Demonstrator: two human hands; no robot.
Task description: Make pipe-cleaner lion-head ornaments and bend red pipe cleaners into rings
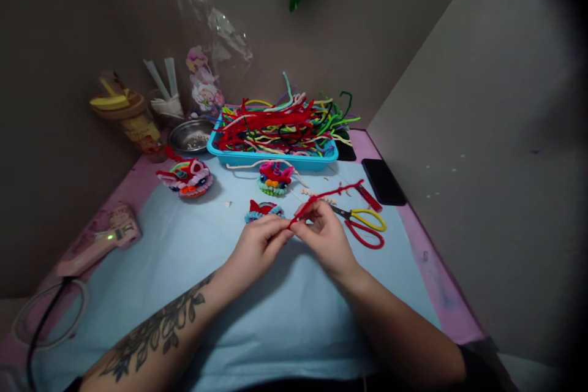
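Observation:
Between my hands runs a red pipe cleaner [337, 190], its free part slanting up to the right with small kinks in it. My left hand [263, 244] pinches one end between thumb and fingers. Close against it, my right hand [324, 236] grips the same pipe cleaner, fingers curled. Just behind my left hand lies a small red and blue fuzzy piece [264, 211], partly hidden by that hand. A small lion-head figure [274, 179] of pipe cleaners sits farther back. To the right of my right hand rest scissors [365, 226] with one yellow and one red handle.
A blue tray [275, 162] heaped with coloured pipe cleaners stands at the back. Left are a larger lion head [186, 177], a metal bowl [190, 136], a lidded cup [131, 122] and a pink glue gun [103, 242] with a cable. A phone [383, 182] lies right.

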